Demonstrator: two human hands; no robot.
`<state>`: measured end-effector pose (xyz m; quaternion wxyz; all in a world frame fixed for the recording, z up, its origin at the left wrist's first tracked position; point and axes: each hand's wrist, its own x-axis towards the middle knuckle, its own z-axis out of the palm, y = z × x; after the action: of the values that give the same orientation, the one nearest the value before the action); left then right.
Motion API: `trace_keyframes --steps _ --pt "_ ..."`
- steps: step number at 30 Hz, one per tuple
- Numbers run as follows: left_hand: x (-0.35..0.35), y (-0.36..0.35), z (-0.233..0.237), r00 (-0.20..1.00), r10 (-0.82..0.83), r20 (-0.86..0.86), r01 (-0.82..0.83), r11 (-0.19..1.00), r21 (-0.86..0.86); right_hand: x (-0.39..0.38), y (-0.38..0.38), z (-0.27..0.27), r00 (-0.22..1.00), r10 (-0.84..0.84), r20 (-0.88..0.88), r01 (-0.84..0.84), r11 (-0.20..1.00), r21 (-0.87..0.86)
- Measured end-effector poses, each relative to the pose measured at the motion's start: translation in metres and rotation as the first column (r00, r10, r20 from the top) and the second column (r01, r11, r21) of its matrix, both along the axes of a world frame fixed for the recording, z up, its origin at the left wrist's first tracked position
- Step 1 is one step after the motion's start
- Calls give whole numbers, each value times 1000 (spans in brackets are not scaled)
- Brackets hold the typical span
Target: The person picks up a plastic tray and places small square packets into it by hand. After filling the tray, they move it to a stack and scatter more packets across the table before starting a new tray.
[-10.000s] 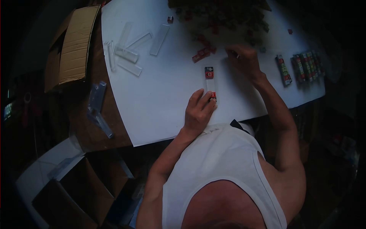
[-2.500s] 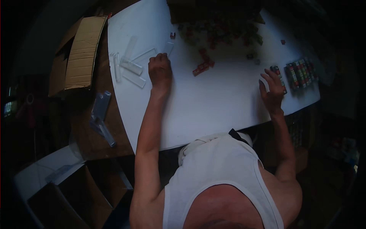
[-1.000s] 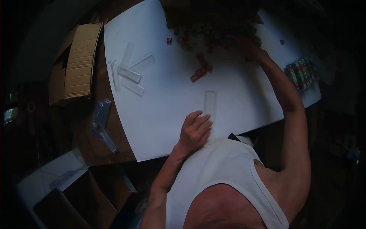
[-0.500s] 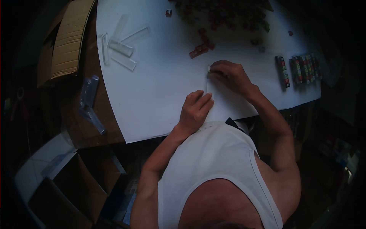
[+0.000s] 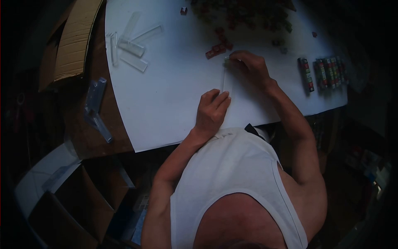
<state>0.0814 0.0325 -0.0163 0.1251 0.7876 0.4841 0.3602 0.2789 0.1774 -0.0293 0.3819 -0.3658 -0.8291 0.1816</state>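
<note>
A narrow clear plastic case [image 5: 225, 79] lies lengthwise in front of me on the white tabletop. At its near end, my left hand [image 5: 212, 111] grips it between thumb and fingers. My right hand [image 5: 252, 68] is closed at the far end, fingertips pinched together beside a small greenish piece [image 5: 226, 61]. What sits between those fingertips is too small and dim to make out. Just beyond the right hand lie several red cubes [image 5: 216, 50], some of them in a short row.
A pile of red and green cubes [image 5: 244, 14] covers the table's far side. Filled cases [image 5: 329, 74] stand at right, one case [image 5: 306, 74] apart. Clear cases [image 5: 132, 48] lie at left. Beyond the table edge are more plastic cases [image 5: 96, 103] and cardboard [image 5: 76, 41].
My right hand and the far end of the clear case have shifted away from my body, closer to the red cubes. The left hand keeps its hold; the view has tilted slightly.
</note>
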Motion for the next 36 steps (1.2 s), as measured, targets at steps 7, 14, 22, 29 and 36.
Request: trace_keyframes --steps 7,14,22,29,36 --pt "3 2 2 1000 -7 9 6 1000 3 -23 -6 1 994 -104 -31 93 965 -246" --pt "3 3 0 1000 4 5 -4 1000 16 -14 3 22 941 -190 -278 7 837 -547" --pt "0 1 -1 1000 2 9 -2 999 35 -5 -56 29 999 -2 38 16 931 -363" --pt "0 -3 -1 1000 -26 6 26 998 54 3 -72 22 994 35 101 -3 953 -303" --pt "5 0 15 999 0 -53 1 1000 12 75 7 32 835 -527 159 529 848 31"
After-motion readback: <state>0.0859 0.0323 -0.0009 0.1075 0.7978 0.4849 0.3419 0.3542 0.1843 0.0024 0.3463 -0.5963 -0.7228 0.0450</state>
